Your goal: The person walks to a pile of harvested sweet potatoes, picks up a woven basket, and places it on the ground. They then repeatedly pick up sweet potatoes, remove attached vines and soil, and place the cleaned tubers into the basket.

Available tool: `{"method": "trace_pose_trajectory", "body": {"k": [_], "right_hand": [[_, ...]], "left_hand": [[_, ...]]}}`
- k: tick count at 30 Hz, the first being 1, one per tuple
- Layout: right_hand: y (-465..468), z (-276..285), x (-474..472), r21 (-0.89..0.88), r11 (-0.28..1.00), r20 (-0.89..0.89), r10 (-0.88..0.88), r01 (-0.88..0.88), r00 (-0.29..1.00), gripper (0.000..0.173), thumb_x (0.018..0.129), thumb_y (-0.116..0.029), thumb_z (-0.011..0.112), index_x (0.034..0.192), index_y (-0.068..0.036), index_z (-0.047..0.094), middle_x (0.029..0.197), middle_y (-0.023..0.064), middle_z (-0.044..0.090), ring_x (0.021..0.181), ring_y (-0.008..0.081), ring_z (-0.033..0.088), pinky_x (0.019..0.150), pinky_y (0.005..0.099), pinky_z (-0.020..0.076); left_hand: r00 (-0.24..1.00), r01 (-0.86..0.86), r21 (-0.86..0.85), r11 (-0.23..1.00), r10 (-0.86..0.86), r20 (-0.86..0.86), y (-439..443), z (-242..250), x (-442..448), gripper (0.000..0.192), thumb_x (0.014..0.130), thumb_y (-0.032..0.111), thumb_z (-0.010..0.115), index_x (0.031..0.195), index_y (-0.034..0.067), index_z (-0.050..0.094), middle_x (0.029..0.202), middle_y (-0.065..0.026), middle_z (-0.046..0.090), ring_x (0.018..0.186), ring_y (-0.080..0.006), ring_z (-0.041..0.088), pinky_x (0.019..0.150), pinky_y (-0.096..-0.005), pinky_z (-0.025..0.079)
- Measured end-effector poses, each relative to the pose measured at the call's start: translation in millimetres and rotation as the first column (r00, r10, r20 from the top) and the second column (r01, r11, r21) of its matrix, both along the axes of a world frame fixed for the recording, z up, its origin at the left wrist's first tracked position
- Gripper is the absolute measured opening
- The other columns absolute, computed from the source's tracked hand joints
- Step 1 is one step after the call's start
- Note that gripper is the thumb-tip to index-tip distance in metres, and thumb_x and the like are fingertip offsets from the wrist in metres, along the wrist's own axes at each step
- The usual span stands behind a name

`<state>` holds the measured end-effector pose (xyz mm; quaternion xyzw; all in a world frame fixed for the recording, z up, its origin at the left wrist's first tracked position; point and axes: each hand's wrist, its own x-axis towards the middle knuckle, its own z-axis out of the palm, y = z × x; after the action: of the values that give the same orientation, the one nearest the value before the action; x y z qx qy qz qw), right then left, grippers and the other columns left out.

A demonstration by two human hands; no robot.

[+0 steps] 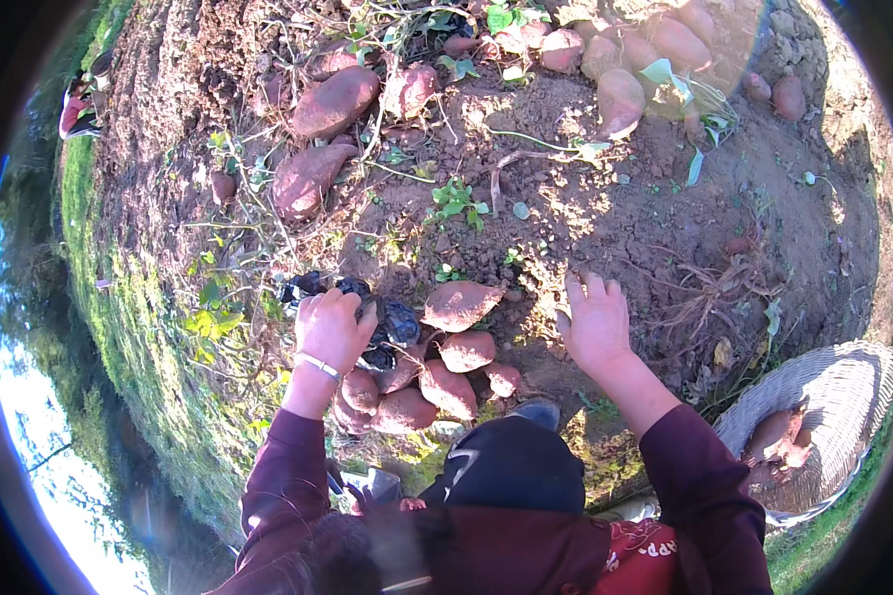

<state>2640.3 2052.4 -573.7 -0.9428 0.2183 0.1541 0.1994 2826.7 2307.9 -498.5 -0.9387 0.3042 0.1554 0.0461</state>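
My left hand, with a white bracelet at the wrist, grips crumpled black plastic film. Just right of the film lies a sweet potato with reddish skin. Below it, a pile of sweet potatoes rests on the ground in front of my knee. My right hand hovers over or touches the brown soil, fingers spread and nothing visible in them. Its fingertips are close to a sunlit patch of loose earth; whether they press into it I cannot tell.
A wicker basket with some sweet potatoes inside stands at the lower right. Dry roots lie beyond it. More sweet potatoes and cut vines are scattered ahead. Another person is far off at the upper left.
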Motion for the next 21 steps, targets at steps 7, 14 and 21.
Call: {"method": "trace_pose_trajectory", "body": {"k": [7, 14, 21], "right_hand": [[8, -4, 6, 0.031, 0.998, 0.026, 0.048, -0.049, 0.999, 0.052, 0.077, -0.024, 0.065, 0.121, 0.000, 0.052, 0.119, 0.0199, 0.049, 0.113, 0.0347, 0.044, 0.096, 0.0428, 0.0374], [-9, -2, -24, 0.112, 0.989, 0.157, 0.074, -0.093, 0.985, 0.048, 0.080, -0.021, 0.064, 0.122, -0.002, 0.052, 0.128, 0.0182, 0.046, 0.117, 0.0346, 0.044, 0.098, 0.0435, 0.0365], [-17, -5, -38, 0.245, 0.966, 0.154, 0.042, -0.079, 0.987, 0.044, 0.080, -0.022, 0.064, 0.119, -0.005, 0.055, 0.129, 0.0144, 0.047, 0.118, 0.0324, 0.044, 0.099, 0.0436, 0.0363]], "left_hand": [[0.952, 0.296, -0.245, 0.923, -0.305, 0.004, -45, 7, -7, 0.027, 0.078, 0.025, 0.065, 0.096, 0.006, 0.061, 0.119, -0.0186, 0.053, 0.114, -0.0334, 0.048, 0.101, -0.0490, 0.033], [0.903, 0.359, -0.504, 0.786, -0.429, -0.026, -230, -110, 13, 0.057, 0.083, 0.032, 0.063, 0.127, 0.001, 0.045, 0.126, -0.0194, 0.050, 0.116, -0.0343, 0.048, 0.100, -0.0404, 0.039], [0.963, 0.141, -0.351, 0.925, -0.211, -0.167, -291, -151, 17, 0.044, 0.080, 0.031, 0.062, 0.117, 0.008, 0.053, 0.103, -0.0175, 0.062, 0.098, -0.0342, 0.058, 0.086, -0.0428, 0.045]]}}
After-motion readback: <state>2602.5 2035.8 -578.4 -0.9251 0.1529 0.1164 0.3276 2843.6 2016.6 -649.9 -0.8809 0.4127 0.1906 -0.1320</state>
